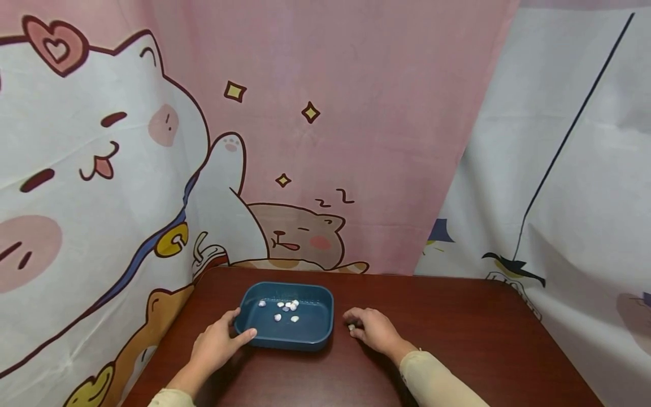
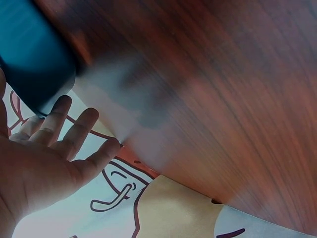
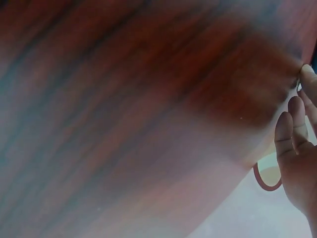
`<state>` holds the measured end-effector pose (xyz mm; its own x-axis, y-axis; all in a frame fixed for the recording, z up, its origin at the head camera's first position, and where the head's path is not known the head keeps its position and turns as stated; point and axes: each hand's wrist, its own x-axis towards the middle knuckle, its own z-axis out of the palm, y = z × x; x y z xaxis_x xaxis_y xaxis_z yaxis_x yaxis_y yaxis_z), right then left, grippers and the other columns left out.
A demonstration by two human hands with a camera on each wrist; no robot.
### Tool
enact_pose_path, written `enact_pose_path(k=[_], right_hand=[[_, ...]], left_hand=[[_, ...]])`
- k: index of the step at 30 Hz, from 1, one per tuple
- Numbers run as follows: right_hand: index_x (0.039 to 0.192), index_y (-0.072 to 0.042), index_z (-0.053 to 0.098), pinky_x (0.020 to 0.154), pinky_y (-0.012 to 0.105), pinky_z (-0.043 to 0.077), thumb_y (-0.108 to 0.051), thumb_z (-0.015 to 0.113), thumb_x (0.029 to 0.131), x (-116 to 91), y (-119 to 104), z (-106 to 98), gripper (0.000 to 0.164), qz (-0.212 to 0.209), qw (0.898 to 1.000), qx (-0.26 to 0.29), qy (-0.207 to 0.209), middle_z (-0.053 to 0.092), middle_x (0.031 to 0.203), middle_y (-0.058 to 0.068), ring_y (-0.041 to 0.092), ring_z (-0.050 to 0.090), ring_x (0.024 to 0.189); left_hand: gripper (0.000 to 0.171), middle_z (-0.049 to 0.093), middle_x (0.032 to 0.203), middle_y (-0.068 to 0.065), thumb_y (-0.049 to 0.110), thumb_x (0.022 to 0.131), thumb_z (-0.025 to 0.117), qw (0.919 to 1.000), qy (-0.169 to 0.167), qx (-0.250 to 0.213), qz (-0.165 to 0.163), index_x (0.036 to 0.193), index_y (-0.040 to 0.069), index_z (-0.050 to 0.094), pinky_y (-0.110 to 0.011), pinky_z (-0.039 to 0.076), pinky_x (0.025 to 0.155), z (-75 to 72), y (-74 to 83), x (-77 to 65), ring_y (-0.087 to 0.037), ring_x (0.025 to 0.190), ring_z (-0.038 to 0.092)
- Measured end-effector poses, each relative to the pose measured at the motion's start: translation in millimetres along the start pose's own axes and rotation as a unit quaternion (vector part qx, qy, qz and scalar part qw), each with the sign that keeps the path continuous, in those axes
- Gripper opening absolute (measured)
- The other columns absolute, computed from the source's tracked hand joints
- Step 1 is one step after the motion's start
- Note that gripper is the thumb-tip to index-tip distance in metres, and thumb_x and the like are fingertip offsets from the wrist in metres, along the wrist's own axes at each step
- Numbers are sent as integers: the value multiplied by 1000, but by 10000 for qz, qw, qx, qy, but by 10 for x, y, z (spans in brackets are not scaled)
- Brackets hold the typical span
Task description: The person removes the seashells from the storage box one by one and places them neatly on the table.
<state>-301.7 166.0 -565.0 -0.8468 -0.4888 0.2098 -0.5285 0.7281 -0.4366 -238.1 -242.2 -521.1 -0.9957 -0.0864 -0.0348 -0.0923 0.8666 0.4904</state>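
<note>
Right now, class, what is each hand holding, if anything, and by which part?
The left hand holds the blue tray by its near-left corner. The right hand pinches a small white piece; by which part is too small to tell.

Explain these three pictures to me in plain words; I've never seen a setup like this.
There's no machine at work here, just a person's two bare hands. The wide picture comes from a camera worn on the head, looking forward and down; the other two come from cameras worn on the wrists, one each. On the reddish-brown table sits a blue tray with several small whitish lumps inside. The left hand touches the tray around its near left corner. The right hand, just right of the tray, pinches one whitish piece between thumb and fingers.
</note>
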Motion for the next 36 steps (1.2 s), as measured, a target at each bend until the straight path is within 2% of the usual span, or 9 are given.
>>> enact_pose_path(k=[5,17,22,26,28,30,32,34,36], right_hand=[[121,-16,76,83,38,62,-13,84,92,19,-11,25,30,47,10000,-14,62,80,109,-3,14,76,96],[111,-19,78,80,39,61,-21,88,88,-2,-78,83,25,320,9973,-443,494,78,98,-6,13,74,91],[118,-14,76,82,40,61,-22,86,92,29,-69,20,29,858,9941,273,609,80,102,-2,14,75,92],[124,-8,74,80,38,61,-23,82,96,157,-127,-129,33,1511,9758,1015,1211,80,104,3,15,73,91],[125,-7,73,80,39,61,-23,80,98,253,-235,-195,32,1613,9693,1159,1448,80,104,4,16,72,91],[125,-8,73,82,40,61,-23,79,99,357,-407,-212,31,1494,9712,1080,1510,80,106,5,18,73,93],[125,-11,73,87,42,63,-23,79,99,453,-627,-177,29,1226,9797,821,1358,80,111,5,19,74,97],[124,-13,75,96,43,62,-24,77,100,545,-850,-91,26,827,9910,283,1010,79,117,4,21,74,107],[125,-15,76,103,43,60,-26,76,101,622,-1049,16,26,439,9972,-316,514,77,122,3,21,72,116]], left_hand=[[90,76,129,-20,64,90,77,10000,14,5,-10,156,8,52,-71,53,94,7,0,-1,-37,112,73],[90,74,131,-23,63,91,78,10000,25,-1,-6,156,7,52,-72,52,95,6,-8,0,-37,111,73],[90,74,131,-22,63,90,78,10000,31,-5,6,156,7,52,-71,54,93,14,-10,8,-36,110,74],[91,74,131,-22,64,90,78,10000,27,-25,-7,156,7,52,-71,54,92,18,-13,22,-35,109,74],[92,73,133,-22,65,90,78,10000,8,-34,-22,156,7,52,-71,54,92,17,-19,28,-35,109,73],[93,73,133,-22,66,89,78,10000,-2,-27,-43,156,7,52,-71,54,92,15,-27,32,-36,110,73],[94,73,133,-22,67,89,77,10000,-14,-15,-52,156,7,52,-71,54,92,14,-33,34,-36,110,73],[93,74,132,-21,67,88,78,10000,-16,1,-55,156,8,52,-70,54,92,13,-30,33,-35,110,73],[93,74,131,-21,66,88,78,10000,-13,2,-45,156,7,52,-70,54,92,14,-17,30,-35,108,73]])
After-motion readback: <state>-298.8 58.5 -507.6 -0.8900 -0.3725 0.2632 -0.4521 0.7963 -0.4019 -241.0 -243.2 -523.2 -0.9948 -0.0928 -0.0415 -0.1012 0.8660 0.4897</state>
